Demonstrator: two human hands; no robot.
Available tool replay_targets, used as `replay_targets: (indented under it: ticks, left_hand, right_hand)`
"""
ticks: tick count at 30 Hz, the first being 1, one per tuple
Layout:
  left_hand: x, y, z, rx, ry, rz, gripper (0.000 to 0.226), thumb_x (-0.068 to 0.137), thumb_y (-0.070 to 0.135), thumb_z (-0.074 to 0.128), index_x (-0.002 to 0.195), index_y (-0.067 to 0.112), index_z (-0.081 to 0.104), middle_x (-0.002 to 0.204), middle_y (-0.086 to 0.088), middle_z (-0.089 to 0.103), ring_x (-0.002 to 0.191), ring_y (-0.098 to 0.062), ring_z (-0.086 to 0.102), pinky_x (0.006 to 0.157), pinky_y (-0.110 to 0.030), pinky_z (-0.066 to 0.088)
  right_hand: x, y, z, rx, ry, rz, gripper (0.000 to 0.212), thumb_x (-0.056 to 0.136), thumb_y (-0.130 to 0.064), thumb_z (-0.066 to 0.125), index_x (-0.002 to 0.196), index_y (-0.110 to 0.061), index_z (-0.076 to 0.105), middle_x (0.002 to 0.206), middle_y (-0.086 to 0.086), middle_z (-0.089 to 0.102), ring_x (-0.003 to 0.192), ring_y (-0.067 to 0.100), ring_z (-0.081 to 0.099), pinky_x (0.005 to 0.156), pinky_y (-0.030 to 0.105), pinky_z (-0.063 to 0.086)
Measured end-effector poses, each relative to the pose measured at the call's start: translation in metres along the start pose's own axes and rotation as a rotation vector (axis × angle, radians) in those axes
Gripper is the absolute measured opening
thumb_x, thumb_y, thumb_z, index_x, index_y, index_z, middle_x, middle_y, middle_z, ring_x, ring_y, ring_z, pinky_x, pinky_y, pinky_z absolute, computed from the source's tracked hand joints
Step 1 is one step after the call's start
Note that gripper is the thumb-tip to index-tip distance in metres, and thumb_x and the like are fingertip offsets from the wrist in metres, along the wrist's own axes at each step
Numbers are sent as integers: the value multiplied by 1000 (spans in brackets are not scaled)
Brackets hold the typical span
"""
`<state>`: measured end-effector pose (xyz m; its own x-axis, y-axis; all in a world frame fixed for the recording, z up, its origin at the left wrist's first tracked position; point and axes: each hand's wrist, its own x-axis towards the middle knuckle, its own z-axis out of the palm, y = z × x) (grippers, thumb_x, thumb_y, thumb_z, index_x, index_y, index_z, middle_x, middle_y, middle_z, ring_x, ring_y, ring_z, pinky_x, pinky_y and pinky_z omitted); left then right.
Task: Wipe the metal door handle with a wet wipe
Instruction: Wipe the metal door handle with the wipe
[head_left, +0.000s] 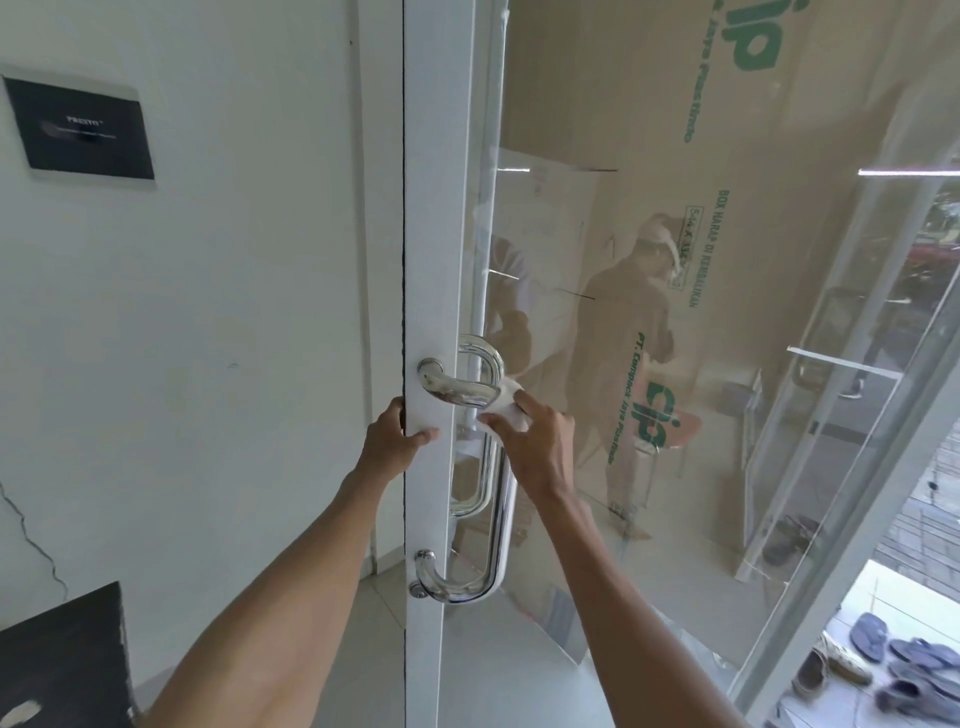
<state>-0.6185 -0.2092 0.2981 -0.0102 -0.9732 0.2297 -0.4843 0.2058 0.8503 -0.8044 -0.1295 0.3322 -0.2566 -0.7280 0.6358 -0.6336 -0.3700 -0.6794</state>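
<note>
A polished metal D-shaped door handle (497, 525) is fixed to the white frame (434, 234) of a glass door, mounted at top and bottom. My right hand (535, 439) holds a white wet wipe (511, 397) pressed against the upper bend of the handle. My left hand (392, 441) grips the edge of the door frame just below the upper mount, fingers wrapped round it. A second handle shows through the glass behind.
A white wall (208, 312) with a dark plaque (83, 130) is on the left. A dark object (62, 660) sits at lower left. Cardboard sheets (727, 260) stand behind the glass. Several sandals (893, 670) lie on the floor at lower right.
</note>
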Motion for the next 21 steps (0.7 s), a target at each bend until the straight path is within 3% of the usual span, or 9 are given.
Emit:
replay_targets:
  ticks: [5, 7, 9, 11, 14, 16, 17, 19, 21]
  left_hand:
    - [2, 3, -3, 9, -33, -17, 60, 82, 30, 74, 132, 12, 46, 123, -9, 63, 109, -29, 61, 86, -30, 48]
    - [3, 4, -3, -3, -23, -23, 59, 82, 29, 73, 131, 12, 46, 122, -9, 64, 108, -28, 61, 84, -28, 47]
    - [3, 3, -5, -6, -30, -25, 58, 82, 29, 73, 131, 12, 46, 121, -9, 64, 108, -28, 61, 83, -28, 46]
    - [3, 4, -7, 3, -53, -24, 60, 82, 30, 74, 131, 12, 45, 121, -8, 63, 110, -29, 61, 85, -30, 47]
    - [6, 4, -9, 24, -65, -34, 61, 81, 31, 75, 130, 12, 44, 120, -8, 62, 109, -29, 60, 85, -31, 47]
    - [8, 5, -9, 39, -63, -36, 61, 80, 30, 76, 129, 11, 45, 119, -9, 62, 108, -29, 60, 84, -30, 46]
    - [8, 5, -9, 43, -61, -39, 61, 80, 29, 76, 129, 11, 45, 119, -9, 62, 106, -28, 60, 84, -30, 46]
    - [9, 6, -8, 58, -58, -46, 59, 80, 28, 76, 128, 11, 45, 119, -10, 62, 102, -26, 59, 82, -29, 46]
    - [9, 6, -8, 66, -55, -52, 58, 81, 28, 75, 127, 10, 46, 119, -12, 63, 103, -28, 60, 82, -30, 46]
  right_hand:
    - [15, -13, 2, -179, -69, -149, 40, 73, -38, 81, 102, -13, 73, 96, 6, 76, 78, 25, 70, 72, 38, 57]
    - [19, -12, 0, -164, -92, -152, 39, 73, -38, 81, 103, -15, 74, 96, 3, 76, 75, 18, 69, 71, 30, 56]
    - [15, -10, -1, -67, -85, -114, 31, 72, -34, 83, 95, -14, 75, 77, -7, 73, 60, 0, 59, 60, 9, 45]
    - [6, -3, -5, -5, -30, -64, 18, 70, -28, 86, 73, -19, 71, 54, -22, 55, 48, -5, 50, 49, 5, 35]
    - [-1, 6, -9, 25, 37, -37, 43, 69, -23, 87, 53, -37, 50, 47, -26, 50, 45, -4, 46, 44, 6, 30]
    - [-1, 2, -9, -41, 18, -69, 23, 68, -23, 87, 62, -29, 66, 58, -26, 62, 50, -9, 52, 48, 3, 34]
    - [2, -4, -8, -75, 11, -109, 15, 69, -23, 87, 75, -23, 74, 73, -18, 73, 55, -10, 57, 54, 2, 40]
    - [9, -18, -3, -186, -16, -214, 20, 69, -26, 86, 86, -18, 77, 93, -3, 77, 64, 3, 68, 59, 18, 55]
    - [14, -39, 5, -313, -54, -274, 23, 69, -35, 84, 84, -20, 77, 88, -2, 77, 69, 18, 70, 58, 29, 57]
